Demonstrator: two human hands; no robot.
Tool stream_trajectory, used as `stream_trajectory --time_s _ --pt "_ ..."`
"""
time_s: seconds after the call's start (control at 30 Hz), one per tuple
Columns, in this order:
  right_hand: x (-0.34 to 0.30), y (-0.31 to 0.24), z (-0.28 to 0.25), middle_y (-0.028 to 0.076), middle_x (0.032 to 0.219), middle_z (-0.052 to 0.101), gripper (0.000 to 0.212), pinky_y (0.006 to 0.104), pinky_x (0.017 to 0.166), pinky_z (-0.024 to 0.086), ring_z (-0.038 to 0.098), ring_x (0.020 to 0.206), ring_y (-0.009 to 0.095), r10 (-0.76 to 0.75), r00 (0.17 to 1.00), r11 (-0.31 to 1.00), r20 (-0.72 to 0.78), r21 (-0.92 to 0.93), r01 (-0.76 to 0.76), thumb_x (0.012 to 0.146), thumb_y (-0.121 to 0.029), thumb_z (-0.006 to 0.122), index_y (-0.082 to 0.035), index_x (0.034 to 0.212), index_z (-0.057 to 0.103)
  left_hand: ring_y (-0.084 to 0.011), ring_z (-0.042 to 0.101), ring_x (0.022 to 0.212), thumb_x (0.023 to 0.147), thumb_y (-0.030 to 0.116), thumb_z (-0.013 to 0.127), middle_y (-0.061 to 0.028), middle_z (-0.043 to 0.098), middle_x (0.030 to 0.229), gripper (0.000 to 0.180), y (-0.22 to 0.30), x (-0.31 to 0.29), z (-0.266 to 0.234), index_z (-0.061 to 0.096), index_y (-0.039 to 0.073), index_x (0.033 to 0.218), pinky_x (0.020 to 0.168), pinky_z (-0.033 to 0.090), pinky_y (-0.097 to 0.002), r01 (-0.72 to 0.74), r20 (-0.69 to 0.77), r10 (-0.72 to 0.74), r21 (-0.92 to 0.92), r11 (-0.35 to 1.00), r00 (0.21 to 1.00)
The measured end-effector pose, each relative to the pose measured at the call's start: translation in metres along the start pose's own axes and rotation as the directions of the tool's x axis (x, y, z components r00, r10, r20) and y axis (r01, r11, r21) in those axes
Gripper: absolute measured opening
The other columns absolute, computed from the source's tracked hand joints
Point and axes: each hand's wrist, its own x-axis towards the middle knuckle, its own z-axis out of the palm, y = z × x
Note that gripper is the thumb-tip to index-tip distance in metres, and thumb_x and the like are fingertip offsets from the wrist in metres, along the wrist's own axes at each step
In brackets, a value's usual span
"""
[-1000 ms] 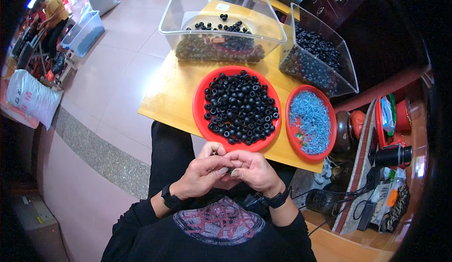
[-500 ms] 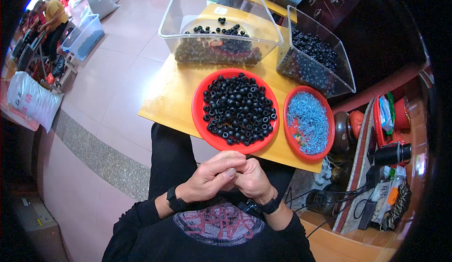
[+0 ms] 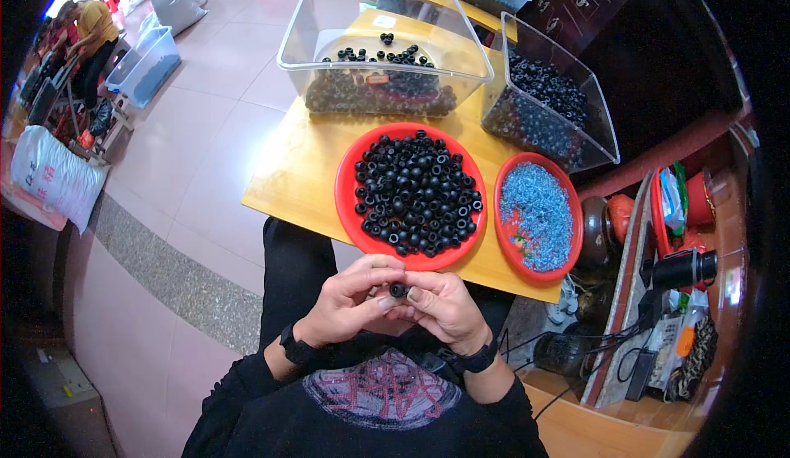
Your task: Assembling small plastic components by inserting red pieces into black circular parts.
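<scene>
Just before the near edge of the yellow table, my left hand [image 3: 350, 300] and my right hand [image 3: 448, 310] meet at their fingertips. Between them is a small round black piece [image 3: 398, 290] with a hole in its end, pinched by the thumbs and fingers of both hands. Beyond my fingers sits a round red plate [image 3: 345, 203] heaped with similar black bead-like pieces [image 3: 415, 186]. To its right, a smaller red plate [image 3: 499, 236] carries many tiny light-blue pieces [image 3: 539, 211], too small to identify.
On the yellow table [image 3: 284, 170], a clear plastic bin [image 3: 296, 38] with black pieces stands behind the plates; another clear bin [image 3: 605, 120] is at the right. Cables [image 3: 592, 339] and a black cylinder [image 3: 683, 270] lie right of the table. A person [image 3: 99, 26] sits far left.
My hands have opened from a clasp into a fingertip pinch, and the black piece now shows between them. My right hand has turned its fingers leftward. Plates and bins stay put.
</scene>
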Motion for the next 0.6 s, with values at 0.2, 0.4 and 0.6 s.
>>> stream_trajectory --time_s 0.2,0.4,0.6 --pt "0.003 0.004 -0.001 0.013 0.112 0.056 0.038 0.0289 0.085 0.051 0.059 0.099 0.019 -0.039 0.999 0.999 0.026 -0.023 0.039 0.093 -0.012 0.047 0.008 0.125 0.043 -0.0146 0.053 0.087 0.081 -0.001 0.057 -0.0129 0.052 0.111 0.026 -0.004 0.002 0.003 0.058 -0.002 0.107 0.076 0.044 -0.0252 -0.133 -0.041 0.147 0.244 0.961 0.988" --pt "-0.001 0.001 0.005 0.01 0.1 0.06 0.029 0.0253 0.076 0.052 0.06 0.088 0.013 -0.11 0.971 0.946 -0.212 -0.323 0.037 0.092 -0.015 0.052 0.004 0.113 0.053 -0.0158 0.055 0.089 0.081 -0.001 0.057 -0.0125 0.054 0.106 0.023 -0.007 0.003 0.003 0.059 -0.002 0.104 0.074 0.045 -0.0253 -0.128 -0.068 0.153 0.284 0.95 0.986" --pt "0.003 0.002 0.013 0.003 0.075 0.06 0.012 0.0183 0.053 0.044 0.056 0.064 0.007 -0.21 0.929 0.808 -0.306 -0.589 -0.011 0.089 -0.013 0.058 -0.002 0.091 0.056 -0.015 0.058 0.086 0.082 -0.001 0.057 -0.0106 0.059 0.098 0.021 -0.008 0.002 0.004 0.058 -0.003 0.103 0.072 0.047 -0.0254 -0.021 -0.102 0.044 0.218 0.976 0.994"
